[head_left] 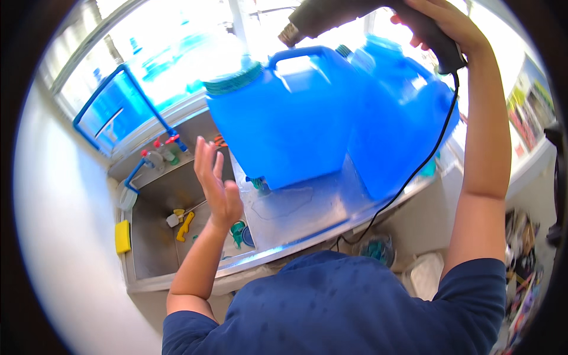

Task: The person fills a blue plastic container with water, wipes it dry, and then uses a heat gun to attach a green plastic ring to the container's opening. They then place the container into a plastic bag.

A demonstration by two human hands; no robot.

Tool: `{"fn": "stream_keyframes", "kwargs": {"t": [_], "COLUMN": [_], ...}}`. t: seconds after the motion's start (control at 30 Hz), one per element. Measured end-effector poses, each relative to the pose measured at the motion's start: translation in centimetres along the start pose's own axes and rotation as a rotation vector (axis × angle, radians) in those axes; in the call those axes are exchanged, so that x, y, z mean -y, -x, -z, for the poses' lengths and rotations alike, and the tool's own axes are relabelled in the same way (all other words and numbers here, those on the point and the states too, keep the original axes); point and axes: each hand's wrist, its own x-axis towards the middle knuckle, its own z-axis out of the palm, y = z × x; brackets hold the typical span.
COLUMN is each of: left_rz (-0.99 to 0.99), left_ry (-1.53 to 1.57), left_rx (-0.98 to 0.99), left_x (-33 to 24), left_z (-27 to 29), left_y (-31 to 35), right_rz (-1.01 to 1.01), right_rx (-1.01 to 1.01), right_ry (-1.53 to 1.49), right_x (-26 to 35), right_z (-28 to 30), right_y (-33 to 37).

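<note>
My right hand (447,23) is wrapped round the grip of a black heat gun (337,16), raised at the upper right. Its metal nozzle points left and down, above the handle of a blue water jug (284,130). That jug has a teal cap and a small tap low on its front, and stands on the metal drainboard. Right behind it leans a second blue jug (390,124). My left hand (218,186) is held up beside the first jug's left side, fingers stretched out, holding nothing. From the heat gun a black cord (435,151) hangs down across the second jug.
Left of the drainboard (296,213) lies a steel sink (157,207) with a yellow-handled brush (185,226) and green caps (238,232) in it. A yellow sponge (122,236) sits on the sink's left edge. Clear bottles (155,160) stand by the blue pipe (142,92).
</note>
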Motion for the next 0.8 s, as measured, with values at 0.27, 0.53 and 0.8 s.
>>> {"fn": "stream_keyframes", "kwargs": {"t": [0.27, 0.53, 0.8], "left_rz": [-0.140, -0.119, -0.208], "left_ry": [0.202, 0.062, -0.273], "left_rx": [0.706, 1.026, 1.283], "left_x": [-1.2, -3.5, -3.4], "left_z": [0.7, -3.3, -13.6], "left_y": [12.1, 16.6, 17.4], "right_rz": [-0.091, -0.929, -0.944], "right_rx": [-0.386, -0.562, -0.126], "right_ry": [-0.384, -1.073, -0.347], "right_x": [-9.3, -12.7, -37.2], "right_z": [-8.7, -18.3, -30.0], "right_y": [32.2, 52.9, 43.5]}}
